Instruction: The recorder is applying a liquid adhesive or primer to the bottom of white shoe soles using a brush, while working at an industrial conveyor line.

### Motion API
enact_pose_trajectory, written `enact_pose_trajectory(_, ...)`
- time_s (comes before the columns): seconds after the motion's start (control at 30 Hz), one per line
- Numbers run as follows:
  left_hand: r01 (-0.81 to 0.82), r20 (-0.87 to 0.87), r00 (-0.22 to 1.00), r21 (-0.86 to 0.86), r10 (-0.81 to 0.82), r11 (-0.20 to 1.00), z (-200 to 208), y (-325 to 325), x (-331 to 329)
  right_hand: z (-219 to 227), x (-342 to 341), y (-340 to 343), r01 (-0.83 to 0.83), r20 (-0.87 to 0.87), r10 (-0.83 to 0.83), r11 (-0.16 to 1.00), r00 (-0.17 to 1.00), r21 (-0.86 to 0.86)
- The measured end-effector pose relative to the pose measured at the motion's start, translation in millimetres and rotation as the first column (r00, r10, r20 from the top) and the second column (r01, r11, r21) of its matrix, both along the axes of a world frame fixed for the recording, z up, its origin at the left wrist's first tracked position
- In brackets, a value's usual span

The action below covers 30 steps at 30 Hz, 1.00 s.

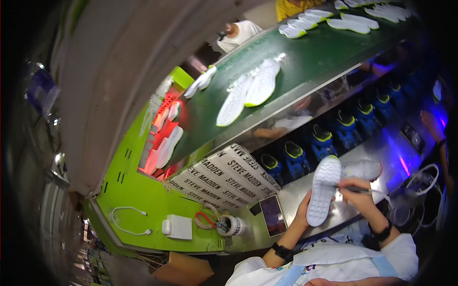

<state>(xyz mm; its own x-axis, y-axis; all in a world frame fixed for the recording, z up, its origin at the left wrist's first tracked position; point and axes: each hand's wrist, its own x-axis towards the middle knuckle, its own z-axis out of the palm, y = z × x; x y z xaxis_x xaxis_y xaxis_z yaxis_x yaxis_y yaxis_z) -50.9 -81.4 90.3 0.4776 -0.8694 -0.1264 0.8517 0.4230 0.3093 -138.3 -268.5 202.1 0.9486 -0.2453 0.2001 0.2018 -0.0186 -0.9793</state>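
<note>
My left hand (303, 209) is closed around the lower left edge of a white shoe sole (325, 188) with a yellow-green tip, its ridged underside turned up. At the sole's right edge is my right hand (358, 194), closed on a slim pen-like tool (363, 189); its exact kind is hard to make out. The tool's front end is at or very near the sole's rim. Just behind my right hand, a light grey shoe part (362, 169) with a reddish end lies on the metal worktop (305, 179).
A green conveyor belt (305, 62) carries pairs of white soles (262, 83). Under it, blue shoes (320, 136) stand in a row. Left are a printed box (224, 178), phone (273, 214), tape roll (234, 225) and white cable (125, 229). Another person's arm (431, 126) is at right.
</note>
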Motion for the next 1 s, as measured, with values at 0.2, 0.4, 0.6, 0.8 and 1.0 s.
enact_pose_trajectory(0.2,-0.192,-0.003,0.981,-0.146,0.194,0.971,3.3,0.7,9.9,2.3,8.0,37.9,-0.150,0.056,0.161,0.975,0.985,-0.164)
enact_pose_trajectory(0.4,-0.293,-0.234,0.945,-0.294,0.229,0.910,-5.2,-0.4,36.5,8.8,14.7,44.9,-0.454,-0.053,0.453,0.871,0.890,-0.189)
enact_pose_trajectory(0.6,-0.005,0.127,0.992,0.013,0.003,1.000,50.4,1.0,46.6,37.1,21.5,19.0,-0.648,-0.207,0.614,0.707,0.761,-0.283)
enact_pose_trajectory(0.8,0.436,0.248,0.776,0.454,-0.580,0.777,76.3,-28.1,65.9,44.7,17.5,-2.0,-0.613,-0.195,0.645,0.524,0.739,-0.591)
enact_pose_trajectory(1.0,0.726,-0.076,0.671,0.270,-0.738,0.633,75.1,-16.5,80.4,40.5,6.9,-30.6,-0.514,0.023,0.621,0.668,0.783,-0.539)
